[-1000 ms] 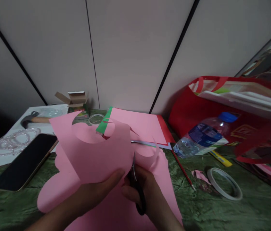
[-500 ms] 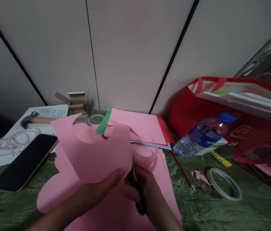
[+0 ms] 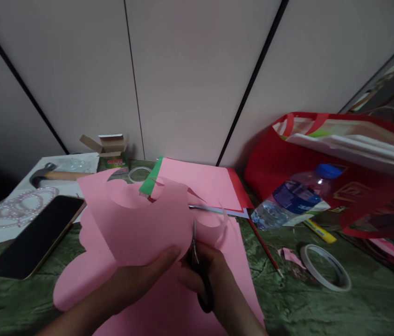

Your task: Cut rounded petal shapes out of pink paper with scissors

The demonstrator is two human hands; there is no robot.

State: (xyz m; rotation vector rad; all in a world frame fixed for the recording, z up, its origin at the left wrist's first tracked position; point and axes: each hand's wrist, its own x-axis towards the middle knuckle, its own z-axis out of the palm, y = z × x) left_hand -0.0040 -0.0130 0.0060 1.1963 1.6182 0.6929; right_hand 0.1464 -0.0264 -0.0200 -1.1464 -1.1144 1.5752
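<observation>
My left hand (image 3: 148, 275) is closed on a sheet of pink paper (image 3: 144, 228), thumb on top and the other fingers hidden beneath. A curved cut-out shows in the sheet's upper edge. In my right hand (image 3: 214, 270) are black-handled scissors (image 3: 205, 284), with their blades pointing away from me at the paper's right side. A thin curling pink strip (image 3: 217, 231) hangs to the right of the blades. Underneath lies more pink paper (image 3: 169, 310), and a scalloped pink piece (image 3: 78, 280) pokes out at the left.
On the left are a black phone (image 3: 38, 238), bead strings (image 3: 22, 205), a hammer (image 3: 57, 175) and an opened small box (image 3: 113, 151). Coloured sheets (image 3: 200, 182) lie behind. To the right are a water bottle (image 3: 294, 198), red bag (image 3: 263, 158), tape roll (image 3: 345, 282), red pencil (image 3: 263, 245) and yellow cutter (image 3: 321, 231).
The pink sheet's upper left corner has shifted slightly right and down. Both hands stay nearly in place, and the scissors remain at the sheet's right side.
</observation>
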